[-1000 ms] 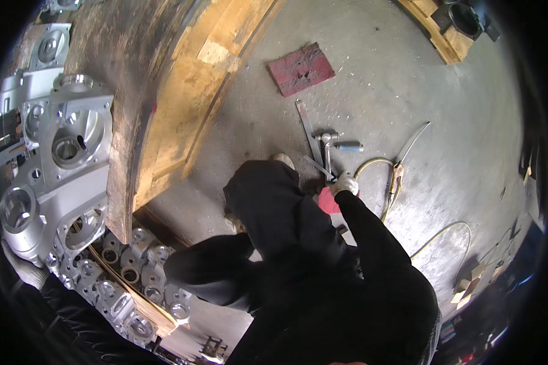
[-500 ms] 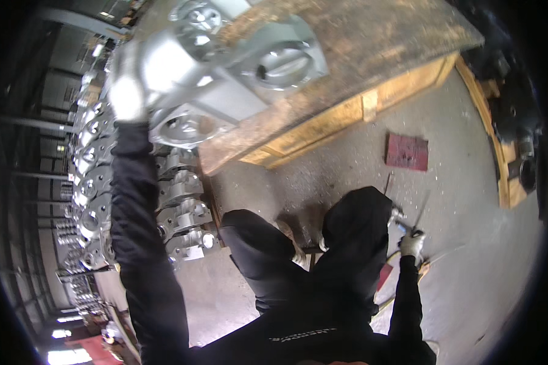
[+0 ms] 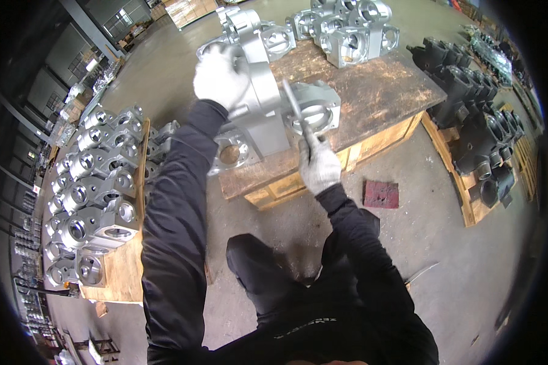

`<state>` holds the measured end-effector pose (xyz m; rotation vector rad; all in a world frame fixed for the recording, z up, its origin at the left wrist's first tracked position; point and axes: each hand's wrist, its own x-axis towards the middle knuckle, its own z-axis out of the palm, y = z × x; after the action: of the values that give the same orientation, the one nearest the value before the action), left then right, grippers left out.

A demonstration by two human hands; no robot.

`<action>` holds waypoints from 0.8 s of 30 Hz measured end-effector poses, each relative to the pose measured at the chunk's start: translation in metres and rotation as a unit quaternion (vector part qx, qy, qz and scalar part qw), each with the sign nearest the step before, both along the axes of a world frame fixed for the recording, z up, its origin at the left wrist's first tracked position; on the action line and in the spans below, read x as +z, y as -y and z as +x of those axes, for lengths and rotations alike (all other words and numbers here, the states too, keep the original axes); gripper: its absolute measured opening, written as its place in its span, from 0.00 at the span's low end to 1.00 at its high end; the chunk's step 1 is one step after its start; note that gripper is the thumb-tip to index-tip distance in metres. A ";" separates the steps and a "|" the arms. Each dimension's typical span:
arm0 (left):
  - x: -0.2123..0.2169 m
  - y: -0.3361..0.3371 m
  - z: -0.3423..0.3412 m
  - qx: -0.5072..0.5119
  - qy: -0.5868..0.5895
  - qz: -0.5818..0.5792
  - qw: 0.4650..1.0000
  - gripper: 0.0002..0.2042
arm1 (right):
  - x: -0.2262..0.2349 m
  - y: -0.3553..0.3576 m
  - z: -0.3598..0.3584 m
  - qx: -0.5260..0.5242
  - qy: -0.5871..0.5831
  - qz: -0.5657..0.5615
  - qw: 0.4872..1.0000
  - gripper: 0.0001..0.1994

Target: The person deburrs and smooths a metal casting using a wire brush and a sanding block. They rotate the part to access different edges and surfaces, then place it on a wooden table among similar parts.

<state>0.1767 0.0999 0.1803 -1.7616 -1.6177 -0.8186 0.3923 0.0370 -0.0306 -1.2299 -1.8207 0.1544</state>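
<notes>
A large silver-grey metal casting (image 3: 265, 100) with round openings stands on the wooden bench (image 3: 383, 91). My left hand (image 3: 221, 76), in a white glove, is closed over its upper left edge; the fingertips are partly hidden. My right hand (image 3: 319, 167), gloved too, is wrapped round the handle of a long, narrow metal file (image 3: 293, 100). The file points up and slightly left, close to the casting's right side; whether it touches the metal I cannot tell. Beside it, a flange with a wide round opening (image 3: 323, 115) faces me.
Several more silver castings (image 3: 350, 42) stand at the bench's far side. To the left, a pallet (image 3: 125, 274) carries rows of similar castings. Black castings (image 3: 469, 134) sit on a pallet at the right. A dark red mat (image 3: 381, 194) lies on the floor near the bench.
My right hand has risen from low at the right to the casting, with the file in it. My left hand remains at the casting. The view has shifted, showing more of the bench.
</notes>
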 end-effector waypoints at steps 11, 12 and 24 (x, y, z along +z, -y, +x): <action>-0.013 -0.001 0.003 -0.018 0.059 -0.029 0.998 0.16 | 0.014 -0.014 -0.017 -0.031 0.093 0.085 0.992 0.36; -0.013 0.000 0.004 -0.019 0.061 -0.028 0.998 0.17 | 0.020 -0.016 -0.018 -0.041 0.087 0.091 0.991 0.38; -0.003 0.005 0.006 -0.016 0.045 -0.063 0.997 0.18 | 0.017 -0.004 0.002 -0.026 0.119 0.011 0.992 0.37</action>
<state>0.1825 0.0951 0.1769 -1.8653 -1.7375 -0.8388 0.3946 0.0412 -0.0139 -1.3242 -1.9859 -0.0438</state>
